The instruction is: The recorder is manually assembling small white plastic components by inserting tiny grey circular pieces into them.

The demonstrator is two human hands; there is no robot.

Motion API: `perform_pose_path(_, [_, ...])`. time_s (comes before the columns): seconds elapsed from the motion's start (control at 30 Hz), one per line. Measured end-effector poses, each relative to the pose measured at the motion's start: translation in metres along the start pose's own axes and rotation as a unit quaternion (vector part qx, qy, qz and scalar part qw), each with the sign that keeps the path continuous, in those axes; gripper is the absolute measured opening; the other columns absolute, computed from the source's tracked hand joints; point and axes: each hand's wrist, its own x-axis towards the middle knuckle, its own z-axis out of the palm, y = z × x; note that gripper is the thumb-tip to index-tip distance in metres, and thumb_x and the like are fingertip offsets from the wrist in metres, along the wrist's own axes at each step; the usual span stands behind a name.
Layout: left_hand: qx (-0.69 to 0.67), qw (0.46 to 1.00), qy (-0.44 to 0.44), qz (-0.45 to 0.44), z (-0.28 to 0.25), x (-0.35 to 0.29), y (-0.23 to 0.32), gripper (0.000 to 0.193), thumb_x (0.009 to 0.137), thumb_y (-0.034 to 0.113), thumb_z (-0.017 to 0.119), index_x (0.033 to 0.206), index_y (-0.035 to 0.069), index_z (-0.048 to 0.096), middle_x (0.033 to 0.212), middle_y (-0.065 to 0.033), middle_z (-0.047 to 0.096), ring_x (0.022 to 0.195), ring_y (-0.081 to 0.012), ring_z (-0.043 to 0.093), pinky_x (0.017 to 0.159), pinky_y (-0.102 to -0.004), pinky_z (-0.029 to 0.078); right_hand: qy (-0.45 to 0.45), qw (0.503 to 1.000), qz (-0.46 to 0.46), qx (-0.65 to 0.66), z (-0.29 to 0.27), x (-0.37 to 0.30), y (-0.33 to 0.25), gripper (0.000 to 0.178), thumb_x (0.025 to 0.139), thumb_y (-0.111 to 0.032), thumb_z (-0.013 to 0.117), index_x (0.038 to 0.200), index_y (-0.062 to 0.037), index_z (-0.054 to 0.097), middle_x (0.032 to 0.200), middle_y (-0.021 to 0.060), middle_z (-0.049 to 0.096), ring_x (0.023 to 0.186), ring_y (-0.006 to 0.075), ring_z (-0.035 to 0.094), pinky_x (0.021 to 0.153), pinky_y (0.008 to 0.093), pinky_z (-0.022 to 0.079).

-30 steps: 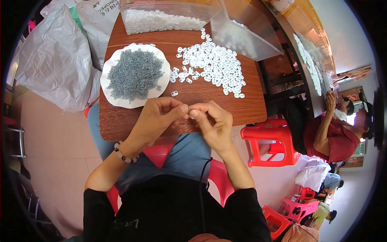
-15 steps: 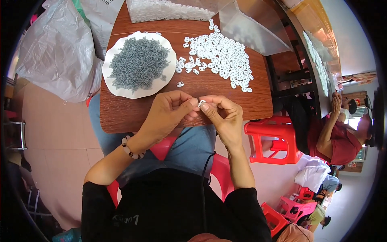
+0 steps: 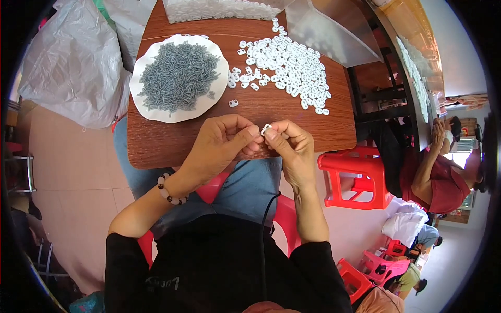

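Note:
My left hand (image 3: 222, 143) and my right hand (image 3: 289, 146) meet fingertip to fingertip over the near edge of a small brown wooden table (image 3: 156, 141). Between them they pinch one small white plastic piece (image 3: 266, 128). Beyond my left hand, a white plate (image 3: 146, 104) holds a heap of small grey metal parts (image 3: 177, 75). A spread of several white plastic pieces (image 3: 289, 65) lies beyond my right hand, and one stray white piece (image 3: 233, 103) lies alone near the plate.
A clear bag of white pieces (image 3: 219, 9) and a clear plastic tray (image 3: 334, 31) sit at the table's far edge. A large grey plastic bag (image 3: 73, 62) lies left. A red plastic stool (image 3: 357, 175) stands right, beside a seated person in red (image 3: 443, 177).
My view has shifted so the table sits lower and closer. My hands stay together at the table's near edge, still working the small white piece between the fingertips.

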Motion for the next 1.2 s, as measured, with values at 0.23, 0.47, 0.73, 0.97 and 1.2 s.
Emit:
perform_pose_path(0.23, [0.024,1.0,-0.003,0.018,-0.002,0.001,-0.002,0.016,0.095,0.017,0.062,0.095,0.001,0.063,0.086,-0.0039,0.068,0.072,-0.0061,0.06,0.068,-0.0211,0.051,0.018,0.992,-0.051,-0.118,-0.003,-0.004,-0.002,0.013,0.092,-0.01,0.062,0.084,-0.0006,0.062,0.076,-0.0034,0.058,0.071,0.0032,0.047,0.066,0.0192,0.038])
perform_pose_path(0.47, [0.049,0.999,-0.01,0.022,0.0,0.0,-0.003,0.017,0.095,0.018,0.062,0.095,0.001,0.063,0.083,-0.0029,0.067,0.071,-0.0051,0.058,0.067,-0.0202,0.05,0.037,0.97,-0.115,-0.212,0.0,-0.009,-0.007,0.012,0.091,-0.007,0.063,0.081,0.0006,0.062,0.074,-0.0028,0.055,0.07,0.0043,0.045,0.063,0.0205,0.036])
perform_pose_path(0.73, [0.067,0.997,-0.009,0.03,0.0,0.001,-0.003,0.017,0.095,0.018,0.062,0.095,0.0,0.063,0.083,-0.0029,0.067,0.071,-0.0052,0.058,0.067,-0.0202,0.05,0.036,0.963,-0.131,-0.232,0.001,-0.009,-0.008,0.011,0.089,-0.006,0.064,0.081,0.0015,0.062,0.074,-0.0005,0.054,0.068,0.0055,0.045,0.062,0.0209,0.036])
perform_pose_path(0.97, [0.065,0.998,-0.006,0.027,-0.001,0.001,-0.005,0.018,0.095,0.018,0.062,0.095,0.0,0.063,0.083,-0.0032,0.067,0.071,-0.0053,0.058,0.067,-0.0203,0.05,0.032,0.956,-0.145,-0.253,0.0,-0.008,-0.006,0.011,0.089,-0.006,0.065,0.082,0.0015,0.063,0.074,-0.0005,0.054,0.068,0.0055,0.045,0.062,0.021,0.036])
perform_pose_path(1.2, [0.055,0.998,-0.007,0.02,-0.001,0.002,-0.006,0.019,0.095,0.018,0.062,0.095,0.0,0.063,0.083,-0.0034,0.067,0.071,-0.0053,0.058,0.067,-0.0202,0.05,0.037,0.955,-0.137,-0.259,0.0,-0.007,-0.007,0.011,0.088,-0.006,0.066,0.081,0.001,0.063,0.073,-0.0003,0.055,0.067,0.0063,0.046,0.062,0.0216,0.036])
